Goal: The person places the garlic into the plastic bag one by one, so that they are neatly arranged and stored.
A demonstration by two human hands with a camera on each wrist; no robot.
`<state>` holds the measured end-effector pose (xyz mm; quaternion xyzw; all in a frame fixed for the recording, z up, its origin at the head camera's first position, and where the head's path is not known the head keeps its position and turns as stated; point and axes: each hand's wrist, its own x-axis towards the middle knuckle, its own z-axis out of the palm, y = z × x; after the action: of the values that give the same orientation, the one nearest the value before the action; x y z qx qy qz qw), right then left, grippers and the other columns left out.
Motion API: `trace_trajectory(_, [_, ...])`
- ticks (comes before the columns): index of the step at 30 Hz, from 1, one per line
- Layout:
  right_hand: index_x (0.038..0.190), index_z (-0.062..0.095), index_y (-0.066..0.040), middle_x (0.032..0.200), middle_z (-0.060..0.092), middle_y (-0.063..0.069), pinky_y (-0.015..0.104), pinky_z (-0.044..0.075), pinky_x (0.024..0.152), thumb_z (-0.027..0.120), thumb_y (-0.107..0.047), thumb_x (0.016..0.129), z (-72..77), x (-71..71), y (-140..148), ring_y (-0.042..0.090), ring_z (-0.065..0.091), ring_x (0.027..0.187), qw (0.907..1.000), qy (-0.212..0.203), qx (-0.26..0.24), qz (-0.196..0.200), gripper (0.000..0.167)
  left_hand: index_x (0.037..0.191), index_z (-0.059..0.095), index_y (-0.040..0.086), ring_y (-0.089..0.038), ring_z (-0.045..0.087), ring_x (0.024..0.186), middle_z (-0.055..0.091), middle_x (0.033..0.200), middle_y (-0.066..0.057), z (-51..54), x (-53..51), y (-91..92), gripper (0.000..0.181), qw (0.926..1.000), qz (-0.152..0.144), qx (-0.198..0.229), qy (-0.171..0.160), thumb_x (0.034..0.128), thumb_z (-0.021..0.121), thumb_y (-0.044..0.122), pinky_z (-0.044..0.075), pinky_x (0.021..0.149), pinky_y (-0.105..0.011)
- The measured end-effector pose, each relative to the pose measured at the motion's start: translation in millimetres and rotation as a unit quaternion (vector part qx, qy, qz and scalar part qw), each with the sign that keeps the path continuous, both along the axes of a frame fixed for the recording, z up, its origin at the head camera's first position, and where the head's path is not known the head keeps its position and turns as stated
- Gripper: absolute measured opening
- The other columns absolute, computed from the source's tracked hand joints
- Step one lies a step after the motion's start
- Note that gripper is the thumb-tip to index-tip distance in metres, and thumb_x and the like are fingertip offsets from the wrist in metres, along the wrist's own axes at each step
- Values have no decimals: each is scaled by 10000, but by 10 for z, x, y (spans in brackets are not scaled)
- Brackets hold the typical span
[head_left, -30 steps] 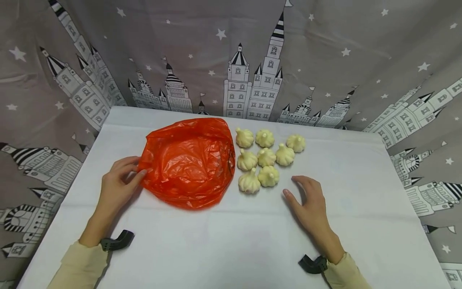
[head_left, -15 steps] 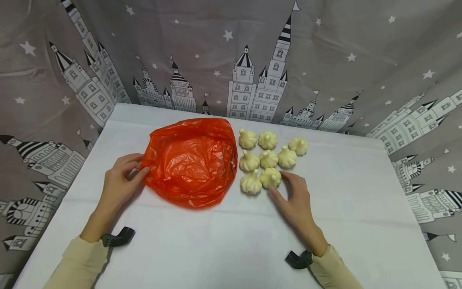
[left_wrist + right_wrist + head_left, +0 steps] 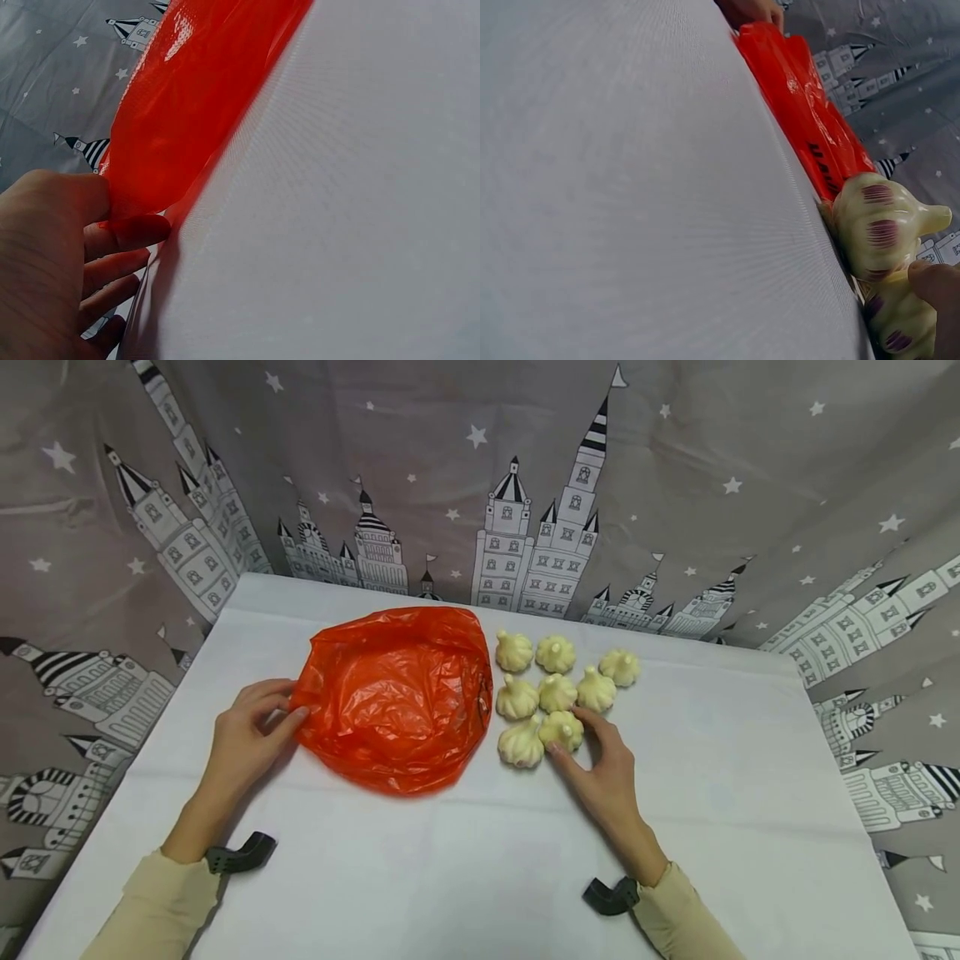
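A red plastic bag (image 3: 397, 693) lies with its mouth spread wide on the white cloth; in the left wrist view its edge (image 3: 180, 120) is pinched between thumb and fingers of my left hand (image 3: 247, 735). Right of it, several pale garlic bulbs stand in rows. My right hand (image 3: 607, 772) has thumb and finger on either side of the front bulb (image 3: 561, 732), both touching it. Beside that one is another bulb (image 3: 521, 744); in the right wrist view this neighbour (image 3: 881, 225) shows purple streaks, and my thumb (image 3: 934, 285) rests against the gripped bulb (image 3: 900, 319).
Behind the white-covered table (image 3: 450, 877) hangs a grey curtain (image 3: 420, 435) printed with castles and stars. A lone-standing bulb (image 3: 619, 667) is at the back right of the group. Black wrist mounts (image 3: 242, 853) sit by both sleeves.
My right hand has moved left from beside the bulbs and closed its thumb and finger around the front right bulb. The left hand keeps its hold on the bag; the head view has shifted slightly.
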<state>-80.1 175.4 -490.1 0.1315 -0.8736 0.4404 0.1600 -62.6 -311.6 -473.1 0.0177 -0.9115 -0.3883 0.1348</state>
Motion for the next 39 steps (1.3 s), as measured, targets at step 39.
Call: trace_trajectory(39, [1280, 677, 50, 1208, 747, 127, 171, 511, 943, 844, -18, 838, 40, 53, 22, 106, 669, 1060, 9917, 664, -1036, -375, 477, 934, 748, 22, -371, 522, 1391, 640, 1426, -176, 1, 5, 19, 177, 10000, -26, 42, 65, 979, 764, 192, 370, 1035, -55])
